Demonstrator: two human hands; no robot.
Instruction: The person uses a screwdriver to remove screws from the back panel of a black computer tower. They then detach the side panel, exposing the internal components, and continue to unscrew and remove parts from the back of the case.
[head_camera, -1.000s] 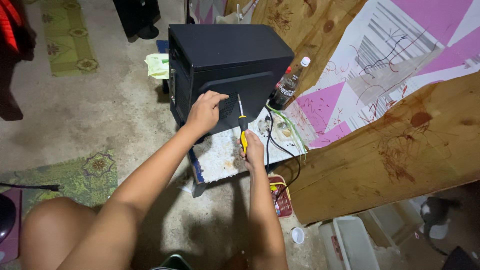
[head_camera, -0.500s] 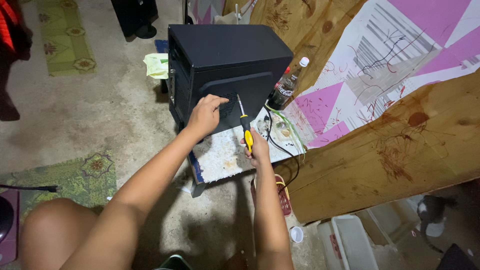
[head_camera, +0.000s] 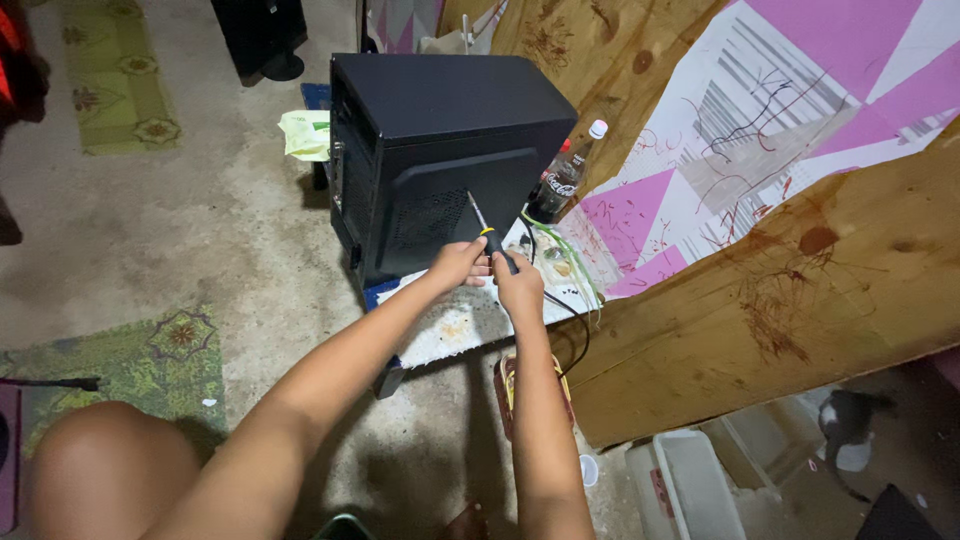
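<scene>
The right hand (head_camera: 520, 287) is closed around the handle of a screwdriver (head_camera: 487, 234). The left hand (head_camera: 458, 264) meets it from the left, its fingers curled shut on the same handle just above the right fist — both hands grip the one tool. The handle is yellow and black. The long axis runs from the hands up and slightly left, and the bare metal shaft points at the vented side panel of a black computer case (head_camera: 450, 130); whether the tip touches the panel cannot be told.

The case stands upright on a low, worn white table (head_camera: 450, 330), directly behind the hands. Just right of the case, at its rear corner, stands a dark soft-drink bottle (head_camera: 562, 178) with a white cap and a red label — upright, close to the wooden board (head_camera: 780, 300). Black cables (head_camera: 565, 315) trail off the table edge beside the right forearm. Left of the case lies a pale green packet (head_camera: 305, 133), flat and rectangular.
</scene>
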